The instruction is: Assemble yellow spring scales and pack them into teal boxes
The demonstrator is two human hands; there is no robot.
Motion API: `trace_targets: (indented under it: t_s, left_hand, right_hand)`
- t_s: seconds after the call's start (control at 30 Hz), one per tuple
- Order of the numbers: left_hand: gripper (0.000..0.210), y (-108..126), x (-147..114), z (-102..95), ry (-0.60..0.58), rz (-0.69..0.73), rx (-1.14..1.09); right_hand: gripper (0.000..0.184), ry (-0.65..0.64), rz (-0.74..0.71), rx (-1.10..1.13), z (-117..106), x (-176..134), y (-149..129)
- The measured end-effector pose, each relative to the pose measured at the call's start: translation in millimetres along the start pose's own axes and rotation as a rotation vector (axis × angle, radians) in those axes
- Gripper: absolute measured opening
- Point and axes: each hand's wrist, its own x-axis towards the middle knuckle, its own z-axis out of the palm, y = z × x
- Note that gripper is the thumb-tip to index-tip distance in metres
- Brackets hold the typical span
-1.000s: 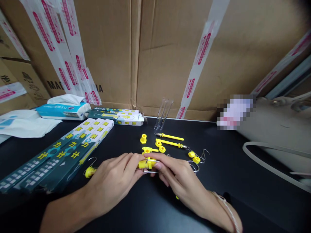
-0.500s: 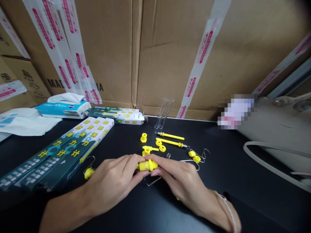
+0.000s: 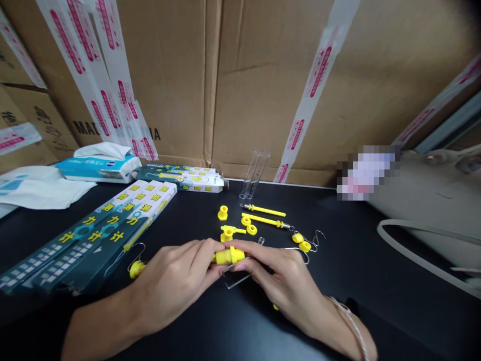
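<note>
My left hand (image 3: 180,276) is closed around a spring scale, mostly hidden under the palm. One yellow end (image 3: 137,269) with a wire hook sticks out on the hand's left. At the other end a yellow cap (image 3: 230,255) shows between my two hands. My right hand (image 3: 287,281) is closed too, its thumb and fingers pinching this cap end. A bent metal wire (image 3: 238,282) hangs below the fingertips. Just beyond lie a yellow cap with a stem (image 3: 226,234), small yellow rings (image 3: 251,229) and a small spring (image 3: 260,240).
Yellow rods with springs (image 3: 265,210), a yellow collar (image 3: 223,213), and caps with wire hooks (image 3: 305,246) lie on the black table. Two clear tubes (image 3: 253,175) stand behind. Printed boxes (image 3: 108,230) and tissues (image 3: 99,168) are left; a pale bag (image 3: 424,200) is right.
My right hand has shifted very slightly at the cap end. My left hand keeps its hold on the spring scale, and the loose parts lie as before.
</note>
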Motion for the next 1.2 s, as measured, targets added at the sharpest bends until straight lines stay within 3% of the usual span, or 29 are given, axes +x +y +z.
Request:
trace_targets:
  t_s: [0.57, 0.73, 0.8, 1.0, 1.2]
  left_hand:
    - [0.02, -0.1, -0.1, 0.7, -0.003, 0.032, 0.081]
    - [0.021, 0.8, -0.5, 1.8, 0.043, 0.007, 0.04]
    - [0.017, 0.5, -1.1, 2.7, 0.049, -0.015, 0.044]
    - [0.006, 1.0, 0.1, 2.5, 0.007, -0.063, 0.063]
    - [0.014, 2.1, 1.6, 2.8, -0.005, -0.05, 0.048]
  right_hand:
    - [0.026, 0.047, 0.066, 0.015, 4.1, 2.3, -6.4]
    - [0.039, 0.002, 0.13, 0.092, 3.6, 2.2, -6.3]
    - [0.042, -0.001, 0.111, 0.096, 2.1, 1.7, -7.0]
    - [0.022, 0.099, -0.026, -0.044, -0.9, 0.9, -7.5]
    - [0.02, 0.095, -0.061, -0.124, 1.5, 1.2, -4.5]
